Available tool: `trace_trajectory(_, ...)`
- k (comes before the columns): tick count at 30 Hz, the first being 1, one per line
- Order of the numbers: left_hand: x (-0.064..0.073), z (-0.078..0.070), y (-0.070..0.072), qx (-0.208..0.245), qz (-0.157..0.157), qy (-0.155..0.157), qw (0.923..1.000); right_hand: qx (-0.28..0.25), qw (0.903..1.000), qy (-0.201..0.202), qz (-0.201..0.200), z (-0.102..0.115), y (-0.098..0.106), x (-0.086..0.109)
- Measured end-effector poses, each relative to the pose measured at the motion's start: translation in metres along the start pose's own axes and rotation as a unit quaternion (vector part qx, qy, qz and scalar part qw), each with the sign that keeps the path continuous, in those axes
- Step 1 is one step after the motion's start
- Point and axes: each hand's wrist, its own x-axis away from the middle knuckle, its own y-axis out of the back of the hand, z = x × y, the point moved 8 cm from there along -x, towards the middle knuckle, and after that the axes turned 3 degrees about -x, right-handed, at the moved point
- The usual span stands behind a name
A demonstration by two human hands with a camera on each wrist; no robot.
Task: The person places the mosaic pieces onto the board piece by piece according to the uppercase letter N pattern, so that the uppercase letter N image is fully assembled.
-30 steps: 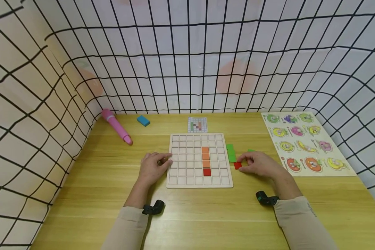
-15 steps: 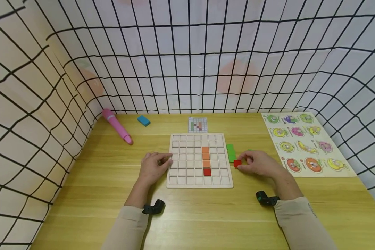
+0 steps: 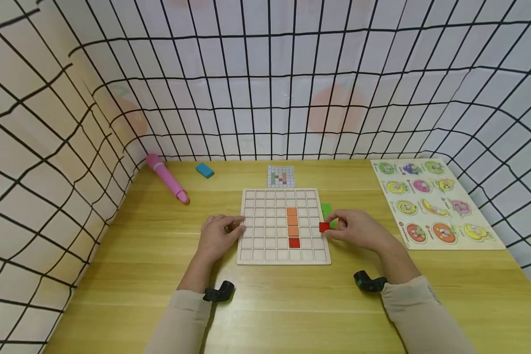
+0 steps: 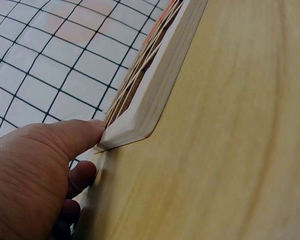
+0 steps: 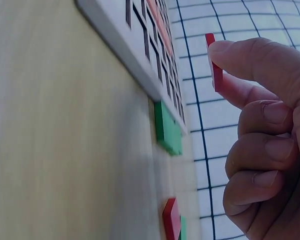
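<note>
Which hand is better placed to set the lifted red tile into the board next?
Likely the right hand: it pinches the red tile near the right edge of the board. The left hand holds none and touches the opposite edge.

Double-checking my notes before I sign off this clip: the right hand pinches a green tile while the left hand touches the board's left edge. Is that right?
Not quite: the tile that the right hand pinches is red, as the right wrist view shows. The left hand does touch the board at its left edge.
</note>
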Motion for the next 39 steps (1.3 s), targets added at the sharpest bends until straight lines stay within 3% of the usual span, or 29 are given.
trace_trajectory(10,-0.001,0.000,0.001,-0.004,0.007,0.005,1.0000,0.028,0.9990,0.034,0.007,0.025,-0.013,-0.012)
trace_trajectory(18,0.000,-0.001,0.001,0.001,0.002,-0.001,1.0000,0.007,0.9984,0.050,0.026,0.036,-0.035,-0.021)
trace_trajectory(30,-0.001,-0.001,0.001,-0.002,0.007,0.000,1.0000,0.010,0.9967,0.081,-0.004,0.063,-0.056,-0.034)
trace_trajectory(35,-0.001,-0.001,0.001,-0.001,0.004,-0.001,1.0000,-0.005,0.9971,0.076,0.002,0.069,-0.064,-0.040)
trace_trajectory(39,-0.001,-0.001,0.000,0.001,0.003,-0.001,1.0000,0.013,0.9977,0.066,0.002,0.071,-0.069,-0.043)
